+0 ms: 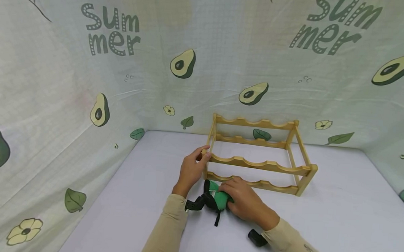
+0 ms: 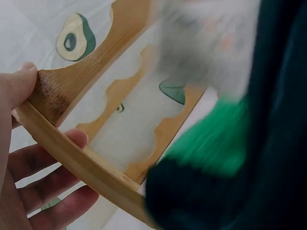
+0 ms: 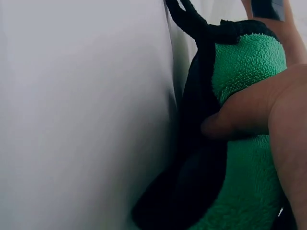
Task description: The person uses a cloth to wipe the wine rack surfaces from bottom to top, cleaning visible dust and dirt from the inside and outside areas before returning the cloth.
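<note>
A wooden rack point(image 1: 258, 164) with scalloped rails stands on the white surface. My left hand point(image 1: 190, 173) grips its front left corner, thumb on the upper rail and fingers round the post, as the left wrist view shows. Just in front of the rack, my right hand point(image 1: 240, 199) holds a bunched green cloth point(image 1: 221, 200) with black trim and a dangling black loop. In the right wrist view, the thumb presses on the black edge of the fuzzy green fabric point(image 3: 249, 60). A blurred pale tag point(image 2: 206, 48) hangs by the cloth in the left wrist view.
The white tabletop point(image 1: 144, 187) stretches out around the rack. Behind it and at the sides hangs a pale curtain point(image 1: 219, 66) printed with avocados and leaves. A black device point(image 1: 257, 238) sits at the right wrist.
</note>
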Action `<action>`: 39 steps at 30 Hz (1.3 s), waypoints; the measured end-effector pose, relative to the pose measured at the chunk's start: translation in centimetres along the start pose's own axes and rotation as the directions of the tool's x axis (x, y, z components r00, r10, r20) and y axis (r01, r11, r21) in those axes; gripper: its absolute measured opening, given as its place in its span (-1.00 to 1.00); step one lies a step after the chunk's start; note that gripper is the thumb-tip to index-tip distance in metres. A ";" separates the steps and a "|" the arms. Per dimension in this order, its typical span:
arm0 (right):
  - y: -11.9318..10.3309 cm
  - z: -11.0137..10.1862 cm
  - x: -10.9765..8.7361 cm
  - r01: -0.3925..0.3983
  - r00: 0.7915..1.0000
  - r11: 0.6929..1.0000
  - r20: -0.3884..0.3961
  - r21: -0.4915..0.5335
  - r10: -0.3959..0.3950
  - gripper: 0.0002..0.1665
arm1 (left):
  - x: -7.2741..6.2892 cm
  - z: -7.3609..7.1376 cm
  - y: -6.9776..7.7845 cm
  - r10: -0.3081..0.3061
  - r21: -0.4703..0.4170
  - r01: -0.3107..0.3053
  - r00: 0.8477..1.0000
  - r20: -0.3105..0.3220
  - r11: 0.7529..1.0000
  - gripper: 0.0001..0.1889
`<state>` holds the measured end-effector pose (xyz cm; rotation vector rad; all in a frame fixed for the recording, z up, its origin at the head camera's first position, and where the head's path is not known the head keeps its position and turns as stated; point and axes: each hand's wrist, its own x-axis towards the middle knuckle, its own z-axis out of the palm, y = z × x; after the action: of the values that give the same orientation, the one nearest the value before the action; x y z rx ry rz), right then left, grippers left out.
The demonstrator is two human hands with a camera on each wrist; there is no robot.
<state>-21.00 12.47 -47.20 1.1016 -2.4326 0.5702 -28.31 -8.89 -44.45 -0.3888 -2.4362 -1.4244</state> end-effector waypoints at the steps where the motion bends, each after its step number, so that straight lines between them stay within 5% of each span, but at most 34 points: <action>1: -0.1 0.3 0.3 0.011 1.000 1.000 -0.009 -0.007 -0.011 -0.48 | 0.0 0.0 0.0 0.000 -0.002 0.000 1.000 0.004 1.000 -0.53; 17: -0.7 2.0 2.9 -0.145 0.989 0.969 -0.016 -0.199 0.144 -0.48 | 0.1 -0.7 0.5 0.011 -0.061 -0.005 0.996 0.088 0.998 -0.49; 29: 0.1 0.1 0.2 -0.289 0.957 0.912 -0.090 -0.291 0.275 -0.49 | 0.1 -1.0 0.6 -0.035 0.009 0.034 0.997 0.076 0.999 -0.48; 39: 1.2 -2.0 -2.6 -0.357 0.933 0.881 -0.070 -0.310 0.353 -0.49 | 0.2 -0.6 0.5 -0.003 0.025 0.002 0.999 0.041 1.000 -0.53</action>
<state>-19.92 15.82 -47.08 0.5218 -2.6148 0.2682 -28.20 -9.13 -43.73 -0.4139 -2.4853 -1.3991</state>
